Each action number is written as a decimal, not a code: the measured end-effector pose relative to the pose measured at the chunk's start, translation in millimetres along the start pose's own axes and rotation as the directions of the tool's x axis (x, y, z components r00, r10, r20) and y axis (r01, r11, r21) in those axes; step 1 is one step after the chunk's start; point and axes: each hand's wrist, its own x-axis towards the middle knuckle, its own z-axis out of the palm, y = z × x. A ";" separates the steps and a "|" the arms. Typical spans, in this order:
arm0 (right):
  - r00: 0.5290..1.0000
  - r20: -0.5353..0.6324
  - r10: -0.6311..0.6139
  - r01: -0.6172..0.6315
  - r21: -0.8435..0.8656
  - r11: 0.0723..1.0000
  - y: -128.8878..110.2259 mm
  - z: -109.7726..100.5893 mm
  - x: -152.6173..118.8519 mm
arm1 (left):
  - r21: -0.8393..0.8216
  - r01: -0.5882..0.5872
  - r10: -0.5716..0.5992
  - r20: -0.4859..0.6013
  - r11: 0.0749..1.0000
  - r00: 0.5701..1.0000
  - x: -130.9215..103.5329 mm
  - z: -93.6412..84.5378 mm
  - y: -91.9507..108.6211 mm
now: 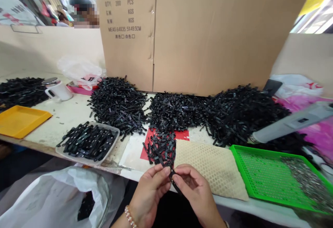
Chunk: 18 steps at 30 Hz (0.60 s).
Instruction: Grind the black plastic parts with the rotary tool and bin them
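At the table's front edge, my left hand and my right hand meet, fingers pinched on a small black strip with a shiny dot on it. Its lower end points down toward my right palm. Just beyond my fingertips, a small heap of black strips lies over a red sheet. Larger piles of black parts stand behind it, at the left, the middle and the right. A beige textured mat lies beside my right hand.
A clear tray of black strips, yellow tray and white mug are left. A green tray with metal pins and a grey handled tool are right. A big cardboard sheet stands behind. A white bag hangs front left.
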 end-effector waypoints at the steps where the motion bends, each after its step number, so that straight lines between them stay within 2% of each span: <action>1: 0.999 -0.027 -0.039 0.038 -0.023 0.999 2.7 -1.8 -4.1 | -0.001 0.028 -0.028 0.017 1.000 0.999 -1.4 0.8 -2.0; 7: 0.965 -0.184 -0.186 0.167 -0.116 0.979 12.0 -12.4 -27.1 | 0.140 0.035 -0.046 0.079 0.990 0.996 -8.5 11.2 -15.7; 9: 0.966 -0.165 -0.201 0.165 -0.206 0.964 5.2 -19.0 -34.0 | 0.201 0.021 -0.039 0.083 0.979 0.996 -7.6 18.2 -16.9; 11: 0.957 -0.165 -0.239 0.164 -0.372 0.914 -8.7 -31.6 -38.3 | 0.239 -0.009 -0.016 0.101 0.971 0.995 -4.4 27.8 -14.0; 12: 0.932 -0.209 -0.297 0.173 -0.464 0.869 -17.3 -40.7 -38.1 | 0.247 -0.029 0.001 0.112 0.969 0.994 -2.0 33.5 -11.4; 13: 0.884 -0.275 -0.377 0.181 -0.542 0.820 -26.2 -51.5 -35.9 | 0.254 -0.044 0.013 0.122 0.966 0.993 0.9 39.6 -8.3; 15: 0.706 -0.450 -0.547 0.208 -0.606 0.768 -42.7 -75.9 -24.3 | 0.274 -0.049 0.010 0.141 0.960 0.990 7.7 52.4 -2.6; 16: 0.653 -0.504 -0.566 0.226 -0.584 0.780 -49.7 -88.0 -15.5 | 0.290 -0.041 -0.004 0.153 0.956 0.988 11.4 58.9 -0.8; 17: 0.647 -0.520 -0.558 0.243 -0.552 0.797 -55.7 -99.2 -5.5 | 0.312 -0.026 -0.029 0.170 0.950 0.985 15.2 65.2 -0.1; 18: 0.681 -0.509 -0.527 0.251 -0.513 0.821 -61.1 -108.7 4.9 | 0.335 -0.010 -0.056 0.188 0.942 0.980 18.9 71.4 -0.5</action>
